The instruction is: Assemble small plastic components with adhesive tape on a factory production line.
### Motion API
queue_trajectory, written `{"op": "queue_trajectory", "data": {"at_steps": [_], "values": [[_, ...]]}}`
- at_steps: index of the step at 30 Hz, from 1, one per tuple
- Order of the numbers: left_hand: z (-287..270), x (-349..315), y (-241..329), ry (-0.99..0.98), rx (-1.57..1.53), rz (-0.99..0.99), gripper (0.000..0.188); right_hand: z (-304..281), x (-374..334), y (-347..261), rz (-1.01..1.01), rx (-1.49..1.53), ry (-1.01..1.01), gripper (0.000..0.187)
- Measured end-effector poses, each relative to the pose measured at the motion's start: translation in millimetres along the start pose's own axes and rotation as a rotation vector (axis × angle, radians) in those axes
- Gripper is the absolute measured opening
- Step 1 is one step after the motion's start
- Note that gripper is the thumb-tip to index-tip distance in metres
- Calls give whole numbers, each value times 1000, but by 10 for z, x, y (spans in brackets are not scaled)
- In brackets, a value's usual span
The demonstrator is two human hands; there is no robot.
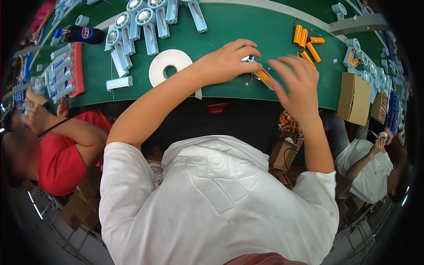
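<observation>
At the table's near edge lies a light-blue handheld fan [248,58], its handle slanting down to the right. An orange cylindrical battery [263,77] shows in the handle, and thin red and dark wires come out beside it. My left hand [227,62] is closed on the fan's round head and covers most of it. Just right of the handle, my right hand [301,84] has its fingers apart and somewhat blurred; no object shows in it. A roll of white tape [158,66] lies flat left of my left hand, partly behind my forearm.
Several light-blue fans [145,17] lie at the back left, near a dark drink bottle [81,34] and a red tray [77,68]. Loose orange batteries [313,52] lie back right. A cardboard box [354,98] stands at the right edge. Co-workers sit on both sides.
</observation>
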State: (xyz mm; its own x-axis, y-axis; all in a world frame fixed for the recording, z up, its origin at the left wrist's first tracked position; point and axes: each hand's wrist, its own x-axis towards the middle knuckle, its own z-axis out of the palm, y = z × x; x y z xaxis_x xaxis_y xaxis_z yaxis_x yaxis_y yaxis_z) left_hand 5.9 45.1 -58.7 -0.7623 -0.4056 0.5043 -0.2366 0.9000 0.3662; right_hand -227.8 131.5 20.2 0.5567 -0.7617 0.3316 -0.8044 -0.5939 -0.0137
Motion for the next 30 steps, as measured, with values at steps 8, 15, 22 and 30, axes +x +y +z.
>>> {"op": "queue_trajectory", "data": {"at_steps": [8, 15, 22, 30], "values": [[-7, 71, 19, -70, 8, 24, 14, 527, -379, 14, 1022, 1188, -67, 25], [33, 53, 53, -73, 30, -28, 18, 535, -368, 34, 1081, 1341, -103, 16], [171, 38, 1, -12, 50, 6, 15, 594, -424, 31, 933, 1091, -84, 15], [-521, -472, 621, 74, 97, -340, 59, 717, -331, -279, 458, 464, 202, 21]]}}
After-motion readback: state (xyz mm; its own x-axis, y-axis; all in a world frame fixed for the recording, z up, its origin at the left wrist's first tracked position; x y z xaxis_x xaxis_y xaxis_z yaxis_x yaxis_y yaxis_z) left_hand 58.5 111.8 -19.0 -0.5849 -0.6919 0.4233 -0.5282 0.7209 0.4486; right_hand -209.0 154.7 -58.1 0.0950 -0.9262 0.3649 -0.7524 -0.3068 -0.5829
